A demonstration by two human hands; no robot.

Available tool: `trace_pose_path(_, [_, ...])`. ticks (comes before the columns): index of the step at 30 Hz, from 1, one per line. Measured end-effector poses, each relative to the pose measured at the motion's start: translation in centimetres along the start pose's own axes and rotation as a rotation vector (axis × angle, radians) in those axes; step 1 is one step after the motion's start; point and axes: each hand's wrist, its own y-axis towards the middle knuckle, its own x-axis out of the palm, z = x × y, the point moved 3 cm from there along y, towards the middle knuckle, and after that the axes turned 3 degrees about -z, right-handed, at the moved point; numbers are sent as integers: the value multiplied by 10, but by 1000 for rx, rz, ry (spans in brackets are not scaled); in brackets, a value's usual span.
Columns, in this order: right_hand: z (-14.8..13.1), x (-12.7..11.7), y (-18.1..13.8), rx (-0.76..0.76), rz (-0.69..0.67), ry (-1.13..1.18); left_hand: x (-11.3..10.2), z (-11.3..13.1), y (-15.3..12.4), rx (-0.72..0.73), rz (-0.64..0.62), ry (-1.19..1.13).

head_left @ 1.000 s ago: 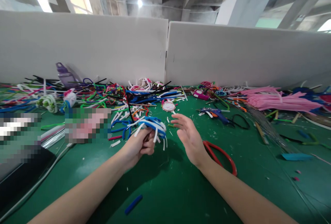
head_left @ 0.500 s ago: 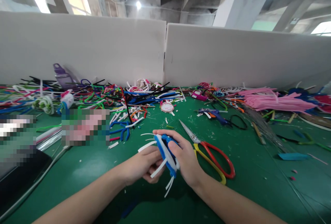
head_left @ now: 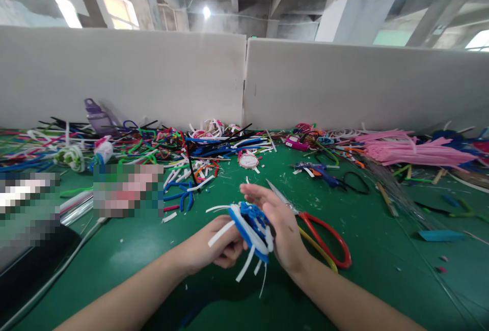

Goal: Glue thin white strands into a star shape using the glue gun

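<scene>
Lying on the green table (head_left: 382,280): red-handled scissors (head_left: 310,217) mid-table, pink strips (head_left: 412,150) toward the right edge, purple bottle (head_left: 95,114) far left.

Bundle (head_left: 250,226) over the table (head_left: 382,280)
Scissors (head_left: 329,229) lie just right of it; a heap of strips (head_left: 179,153) lies behind, before the boards (head_left: 153,76).

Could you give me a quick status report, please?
Left hand grips blue-and-white strip bundle. Right hand open, flat against it. Scissors lie just beyond right hand.
</scene>
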Motion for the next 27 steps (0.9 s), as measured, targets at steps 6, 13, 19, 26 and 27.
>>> trace_pose_path(6, [6,-26,13,-66,183,-83,-27,15,5,173,220,-136])
trace_pose_path(13, [14,-24,13,28,133,-181,-75,30,13,242,609,-413])
trace_pose_path(19, [23,-24,15,113,136,-228,-128,81,23,255,714,-266])
trace_pose_path(26, [21,-24,15,150,86,-337,-192,134,51,245,869,25])
trace_pose_path(27, [21,-24,14,149,81,-358,-200,138,55,231,889,77])
